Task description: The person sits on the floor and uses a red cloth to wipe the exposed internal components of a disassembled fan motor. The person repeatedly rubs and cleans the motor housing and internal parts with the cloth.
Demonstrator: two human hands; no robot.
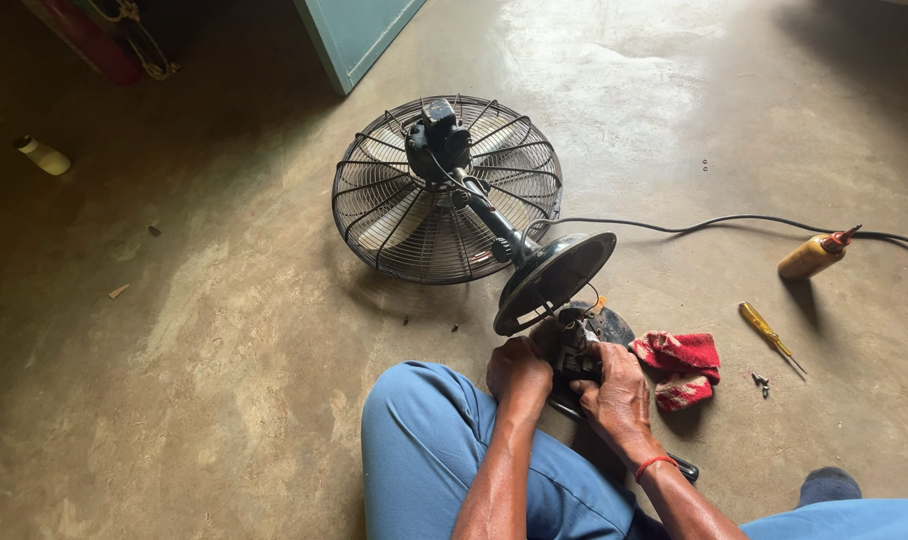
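Observation:
A table fan lies face down on the concrete floor, its wire cage [414, 215] flat and its motor [437, 140] pointing up. Its round black base [554, 280] is tipped up toward me. Below the base, my left hand [517, 368] and my right hand [614, 385] are both closed around a small dark metal part [577, 348] with wires. My right wrist wears a red band. My knees in blue trousers frame the hands.
A red cloth [684, 368] lies just right of my hands. A yellow-handled screwdriver [769, 333], loose screws [761, 381] and a yellow bottle with a red nozzle [816, 255] lie farther right. The black power cord [714, 222] runs right. A small white bottle [44, 156] lies far left.

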